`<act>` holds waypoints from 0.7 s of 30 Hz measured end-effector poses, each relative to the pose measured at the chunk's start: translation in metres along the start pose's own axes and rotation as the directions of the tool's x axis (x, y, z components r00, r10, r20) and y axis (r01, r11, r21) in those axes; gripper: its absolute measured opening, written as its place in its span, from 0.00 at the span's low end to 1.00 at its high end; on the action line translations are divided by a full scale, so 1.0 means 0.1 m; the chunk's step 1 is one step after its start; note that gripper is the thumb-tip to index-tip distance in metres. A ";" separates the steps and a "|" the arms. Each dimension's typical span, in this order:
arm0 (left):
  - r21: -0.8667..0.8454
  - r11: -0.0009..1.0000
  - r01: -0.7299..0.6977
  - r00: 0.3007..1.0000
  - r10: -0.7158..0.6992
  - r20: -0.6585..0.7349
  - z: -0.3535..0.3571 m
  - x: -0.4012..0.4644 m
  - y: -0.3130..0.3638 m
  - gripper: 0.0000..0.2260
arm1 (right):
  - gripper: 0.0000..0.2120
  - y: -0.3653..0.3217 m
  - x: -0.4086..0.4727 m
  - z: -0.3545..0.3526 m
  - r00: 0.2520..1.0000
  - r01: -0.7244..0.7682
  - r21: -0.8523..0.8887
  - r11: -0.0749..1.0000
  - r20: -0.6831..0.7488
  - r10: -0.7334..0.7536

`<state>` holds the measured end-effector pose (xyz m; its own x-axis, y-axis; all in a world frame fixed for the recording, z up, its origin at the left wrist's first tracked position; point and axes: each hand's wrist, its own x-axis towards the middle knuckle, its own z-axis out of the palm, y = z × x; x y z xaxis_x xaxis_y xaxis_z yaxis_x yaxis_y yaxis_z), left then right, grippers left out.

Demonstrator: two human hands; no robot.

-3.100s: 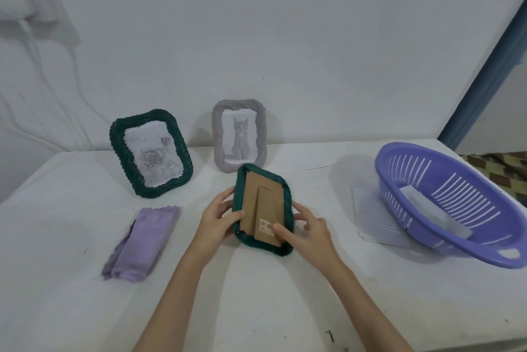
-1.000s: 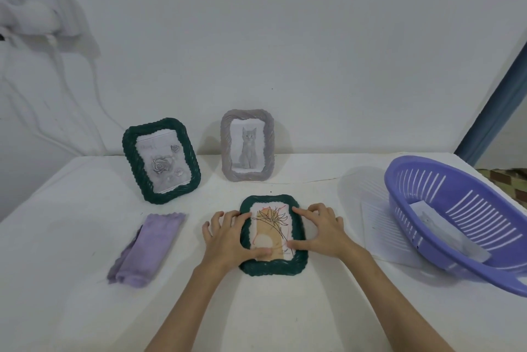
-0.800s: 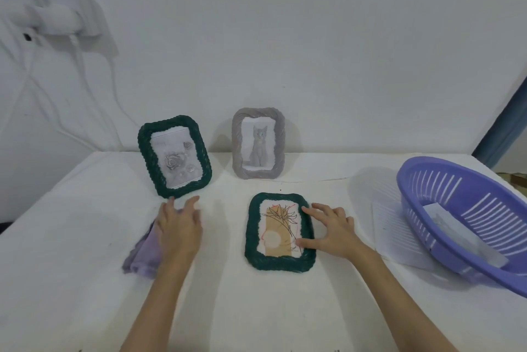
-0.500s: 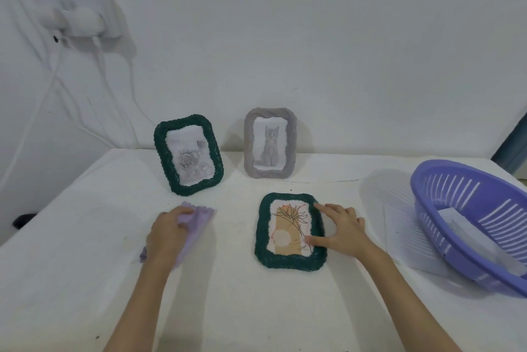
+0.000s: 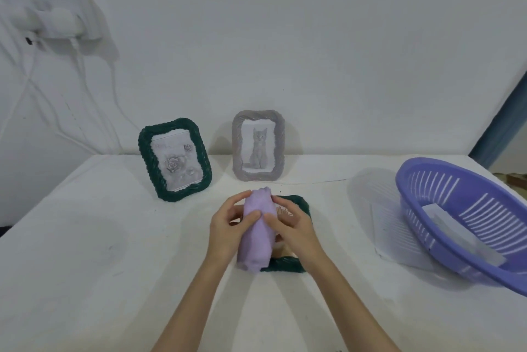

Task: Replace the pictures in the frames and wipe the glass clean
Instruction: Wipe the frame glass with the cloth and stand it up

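Observation:
A folded lilac cloth (image 5: 256, 232) is held between both hands above the green woven frame (image 5: 302, 204) that lies flat, face up, on the white table (image 5: 114, 266). My left hand (image 5: 228, 226) grips the cloth's left side with thumb across it. My right hand (image 5: 293, 226) grips its right side. Hands and cloth hide most of the frame and its picture. A second green frame (image 5: 175, 160) with a rose picture and a grey frame (image 5: 258, 145) with a cat picture stand upright against the wall.
A purple slotted basket (image 5: 467, 220) stands tilted at the right with paper inside, and a white sheet (image 5: 390, 226) lies beneath its left edge. A wall socket (image 5: 54, 17) with white cables is at the upper left.
My left hand picked up the lilac cloth from the left of the table and brought it over the flat green frame. My right hand left the frame's edge and took hold of the cloth.

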<state>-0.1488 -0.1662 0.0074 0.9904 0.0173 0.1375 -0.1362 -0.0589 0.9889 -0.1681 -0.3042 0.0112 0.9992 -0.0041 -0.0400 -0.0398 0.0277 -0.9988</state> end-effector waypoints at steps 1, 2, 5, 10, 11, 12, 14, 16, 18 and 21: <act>0.029 0.999 -0.014 1.000 0.013 0.015 0.03 0.02 -0.03 0.13 | 0.17 0.02 -0.01 -0.03 1.000 -0.028 0.014 1.000 0.012 0.027; 0.048 0.999 -0.012 1.000 0.011 0.026 0.05 0.05 -0.05 0.12 | 0.17 0.04 -0.02 -0.07 0.999 -0.039 -0.003 0.999 0.013 0.039; 0.143 0.989 0.029 0.999 -0.032 0.020 0.06 0.13 -0.14 0.09 | 0.16 0.04 0.03 -0.24 0.996 -0.035 -0.169 0.985 -0.081 0.021; 0.348 0.937 0.045 0.975 -0.116 0.187 -0.07 0.17 -0.34 0.19 | 0.18 0.01 0.21 -0.41 0.991 -0.070 -0.552 0.831 -0.130 -0.003; 0.416 0.909 0.014 0.971 -0.111 0.210 -0.07 0.18 -0.38 0.21 | 0.18 0.04 0.24 -0.39 0.994 -0.078 -0.624 0.778 -0.112 0.009; 0.498 0.867 -0.027 0.968 -0.102 0.231 -0.07 0.18 -0.41 0.23 | 0.18 0.08 0.25 -0.35 0.994 -0.089 -0.675 0.732 -0.101 0.028; 0.635 0.767 -0.087 0.950 -0.128 0.284 -0.07 0.18 -0.43 0.30 | 0.18 0.16 0.23 -0.28 0.995 -0.100 -0.765 0.636 -0.096 0.041; 0.693 0.712 -0.113 0.910 -0.206 0.361 -0.08 0.18 -0.43 0.44 | 0.21 0.23 0.19 -0.22 0.975 -0.102 -0.883 0.457 -0.180 -0.131; 0.730 0.658 -0.188 0.863 -0.244 0.442 -0.10 0.19 -0.44 0.58 | 0.20 0.35 0.14 -0.18 0.919 -0.062 -0.958 0.279 -0.164 -0.359; 0.756 0.583 -0.298 0.822 -0.246 0.513 -0.11 0.20 -0.48 0.66 | 0.12 0.45 0.04 -0.09 0.919 -0.080 -0.979 0.187 -0.146 -0.366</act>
<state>-0.1230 -0.1522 -0.0366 0.8608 -0.4835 -0.1587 -0.3552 -0.7941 0.4931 -0.1656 -0.3117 -0.0337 0.9321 -0.1594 0.3251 -0.0930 -0.9731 -0.2107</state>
